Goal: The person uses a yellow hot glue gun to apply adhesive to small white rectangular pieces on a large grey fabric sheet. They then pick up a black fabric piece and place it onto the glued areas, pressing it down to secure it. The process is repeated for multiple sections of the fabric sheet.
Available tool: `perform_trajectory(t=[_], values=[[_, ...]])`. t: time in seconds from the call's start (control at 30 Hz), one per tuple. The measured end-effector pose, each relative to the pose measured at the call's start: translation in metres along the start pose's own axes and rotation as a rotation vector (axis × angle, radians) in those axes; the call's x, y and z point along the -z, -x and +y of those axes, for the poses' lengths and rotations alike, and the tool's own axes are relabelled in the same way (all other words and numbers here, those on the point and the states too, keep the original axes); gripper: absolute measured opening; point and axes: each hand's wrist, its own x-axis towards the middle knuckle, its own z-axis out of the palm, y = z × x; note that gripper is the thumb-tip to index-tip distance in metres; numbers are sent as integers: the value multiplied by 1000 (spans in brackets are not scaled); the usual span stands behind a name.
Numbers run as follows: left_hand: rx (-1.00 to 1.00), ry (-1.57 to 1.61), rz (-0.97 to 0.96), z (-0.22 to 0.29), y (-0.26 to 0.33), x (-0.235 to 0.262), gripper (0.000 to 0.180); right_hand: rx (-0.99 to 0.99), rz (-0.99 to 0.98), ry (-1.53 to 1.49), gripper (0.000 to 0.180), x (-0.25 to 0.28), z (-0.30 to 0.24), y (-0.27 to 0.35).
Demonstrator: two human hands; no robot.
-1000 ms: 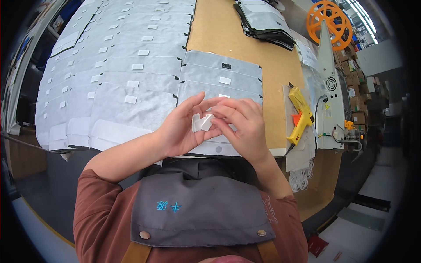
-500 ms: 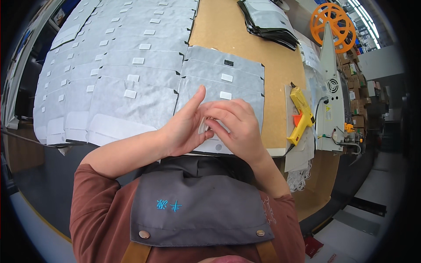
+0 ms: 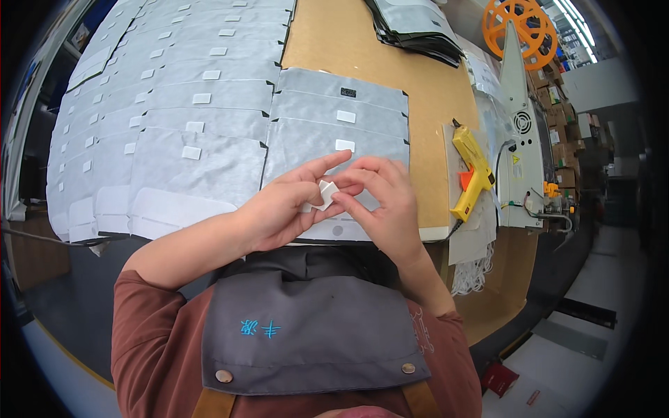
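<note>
Over the near edge of the worktable, my two hands meet around several small white rectangular patches (image 3: 326, 196). They lie against the palm side of my left hand (image 3: 279, 209), its thumb across them and its index finger stretched out. My right hand (image 3: 387, 202) pinches the edge of one patch between thumb and fingertips. Below and beyond the hands lie overlapping light-grey fabric sheets (image 3: 380, 108) with black corners. The nearest of these bears a white patch (image 3: 345, 145) just past my fingers, and a black patch (image 3: 348, 92) shows on a farther sheet.
More overlapping grey sheets (image 3: 230, 150) with white patches cover the table's left side. At right lies a yellow glue gun (image 3: 476, 184) with its cord, beside a grey machine (image 3: 519, 167) carrying an orange reel (image 3: 519, 31). A stack of black-edged sheets (image 3: 418, 31) sits at the back.
The white patches have turned from edge-on to flatter and more visible between my hands. My left thumb has come down over them. The whole view has shifted slightly.
</note>
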Motion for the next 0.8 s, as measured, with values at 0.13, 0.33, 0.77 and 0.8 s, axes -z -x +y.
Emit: perform_trajectory(t=[0.13,0.33,0.77,0.8], values=[[-19,-66,-4,-5,1,5,73,-14,56,-2,20,-9,-3,8],[-48,-9,31,-10,2,-1,62,11,132,3,21,-16,-5,14],[135,-6,66,-8,-1,1,36,82,37,-176,20,10,12,15],[167,-10,53,-9,-1,6,33,95,38,-172,20,10,14,14]])
